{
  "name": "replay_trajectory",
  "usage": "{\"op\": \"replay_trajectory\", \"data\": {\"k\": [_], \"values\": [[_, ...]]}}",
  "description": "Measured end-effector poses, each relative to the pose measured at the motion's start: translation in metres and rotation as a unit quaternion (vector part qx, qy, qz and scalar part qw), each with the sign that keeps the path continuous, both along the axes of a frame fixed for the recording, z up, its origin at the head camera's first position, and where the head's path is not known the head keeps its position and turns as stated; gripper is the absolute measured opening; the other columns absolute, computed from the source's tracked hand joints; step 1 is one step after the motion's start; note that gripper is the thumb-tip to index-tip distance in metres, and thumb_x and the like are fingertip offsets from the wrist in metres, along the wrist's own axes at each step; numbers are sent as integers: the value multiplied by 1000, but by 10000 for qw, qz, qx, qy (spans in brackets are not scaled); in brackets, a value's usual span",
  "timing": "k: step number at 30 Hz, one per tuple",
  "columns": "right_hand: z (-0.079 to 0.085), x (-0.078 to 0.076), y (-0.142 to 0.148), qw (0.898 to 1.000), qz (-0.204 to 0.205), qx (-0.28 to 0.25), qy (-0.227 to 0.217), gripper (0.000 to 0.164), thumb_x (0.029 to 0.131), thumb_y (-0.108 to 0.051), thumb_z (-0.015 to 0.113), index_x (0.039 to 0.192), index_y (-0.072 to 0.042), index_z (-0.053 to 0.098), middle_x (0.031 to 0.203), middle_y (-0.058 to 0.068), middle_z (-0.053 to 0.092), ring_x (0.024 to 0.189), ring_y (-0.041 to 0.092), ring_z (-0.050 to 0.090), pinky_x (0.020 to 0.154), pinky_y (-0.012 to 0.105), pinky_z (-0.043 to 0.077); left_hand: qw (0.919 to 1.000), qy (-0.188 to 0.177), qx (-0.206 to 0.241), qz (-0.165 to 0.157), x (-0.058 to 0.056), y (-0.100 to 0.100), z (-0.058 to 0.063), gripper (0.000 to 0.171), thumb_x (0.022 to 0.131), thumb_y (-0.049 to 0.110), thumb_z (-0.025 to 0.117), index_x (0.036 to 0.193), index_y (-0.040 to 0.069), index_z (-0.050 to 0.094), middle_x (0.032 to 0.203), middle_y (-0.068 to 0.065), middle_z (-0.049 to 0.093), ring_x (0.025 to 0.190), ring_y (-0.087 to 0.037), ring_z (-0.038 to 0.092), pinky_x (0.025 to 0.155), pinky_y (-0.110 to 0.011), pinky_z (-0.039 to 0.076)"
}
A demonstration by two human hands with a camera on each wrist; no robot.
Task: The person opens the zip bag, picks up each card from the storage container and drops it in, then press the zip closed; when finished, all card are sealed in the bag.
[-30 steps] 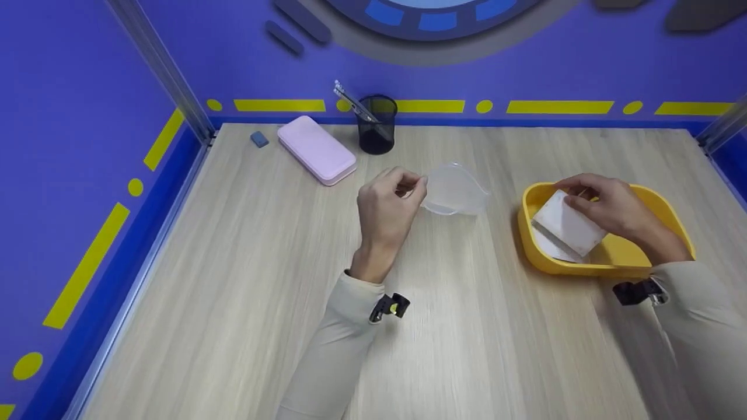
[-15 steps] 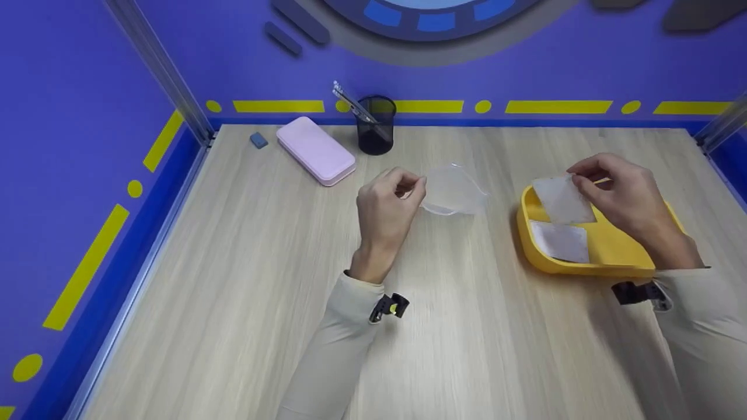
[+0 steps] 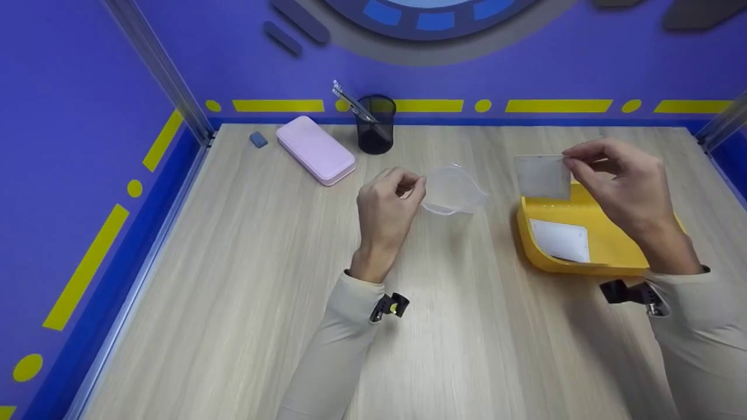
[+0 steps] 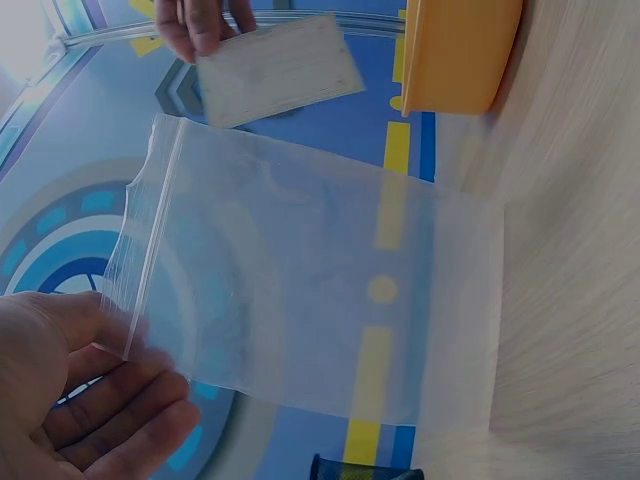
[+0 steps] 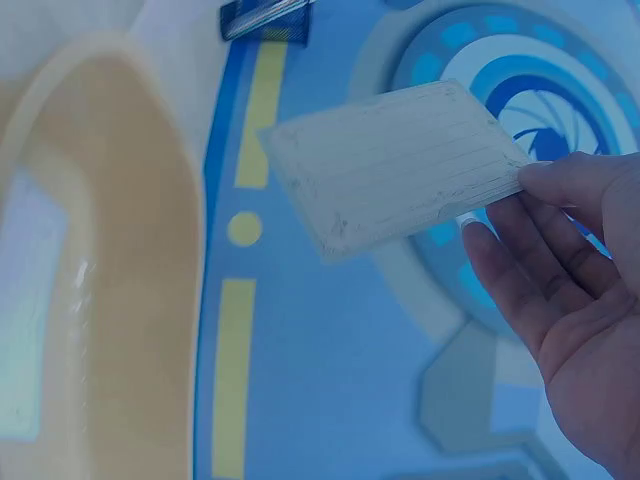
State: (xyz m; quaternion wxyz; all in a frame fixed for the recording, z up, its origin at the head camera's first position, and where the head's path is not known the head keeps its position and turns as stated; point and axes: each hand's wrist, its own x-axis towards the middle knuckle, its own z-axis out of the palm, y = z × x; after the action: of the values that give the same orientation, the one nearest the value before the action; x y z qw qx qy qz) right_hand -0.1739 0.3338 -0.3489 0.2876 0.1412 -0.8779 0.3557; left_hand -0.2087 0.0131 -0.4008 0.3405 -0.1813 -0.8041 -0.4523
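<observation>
My left hand (image 3: 388, 207) pinches the edge of a clear zip-lock bag (image 4: 290, 270) over the table's middle. The bag hangs flat from its zip end in the left wrist view, nothing visible inside. On the right, my right hand (image 3: 630, 189) pinches one corner of a thin white rectangular card (image 5: 390, 165) between thumb and fingers. That card is raised above the far rim of a yellow bin (image 3: 528, 248), left of the fingers. Another white card (image 3: 560, 240) lies in the bin's left part. My right hand and forearm hide part of the bin.
Toward the back left lie a pink pencil case (image 3: 315, 150) and a small blue eraser-like block (image 3: 258, 139). A black mesh pen cup (image 3: 376, 140) holding pens stands beside the case. Blue printed walls (image 3: 262, 70) bound the table (image 3: 233, 280) at its back and left.
My right hand has lifted the white card out of the bin, moving up and away, and the card has tilted upright. The left hand holds the bag in the same place.
</observation>
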Motion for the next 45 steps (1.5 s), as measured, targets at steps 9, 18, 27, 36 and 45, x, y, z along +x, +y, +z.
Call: {"op": "replay_trajectory", "data": {"k": [9,18,27,36,45], "values": [[17,6,-21,9960,509,-609,403,17,89,17,74,106,13,74,104,-9,75,90,4,72,83,15,55,10000,-27,-15,-9,-1,1,-1,12,87,3,83,79,4,75,79,-5,74,71,-16,71,69,-23,57],[29,14,-37,9906,462,-1198,477,17,89,17,74,106,16,71,103,-3,76,90,10,72,82,16,55,10000,-21,-33,8,0,1,0,11,86,4,84,79,5,76,79,-4,74,71,-14,70,69,-23,56],[38,18,-56,9613,1257,-2263,945,15,85,18,76,98,22,68,96,17,76,83,16,74,78,20,57,10000,-5,-70,-6,-1,2,-1,11,86,3,83,79,5,75,79,-4,74,71,-15,70,69,-23,56],[38,17,-72,9407,1697,-2772,976,15,86,18,75,98,23,66,95,19,75,82,21,74,76,21,58,9999,-20,-112,17,0,2,0,12,87,4,83,79,5,75,79,-4,73,71,-16,71,70,-24,56],[22,14,-84,9649,1252,-2191,726,15,87,18,75,101,19,69,97,11,75,81,18,72,73,20,57,9999,-60,-106,-48,2,1,1,11,89,5,82,80,6,75,80,-4,73,72,-15,70,71,-25,56]]}}
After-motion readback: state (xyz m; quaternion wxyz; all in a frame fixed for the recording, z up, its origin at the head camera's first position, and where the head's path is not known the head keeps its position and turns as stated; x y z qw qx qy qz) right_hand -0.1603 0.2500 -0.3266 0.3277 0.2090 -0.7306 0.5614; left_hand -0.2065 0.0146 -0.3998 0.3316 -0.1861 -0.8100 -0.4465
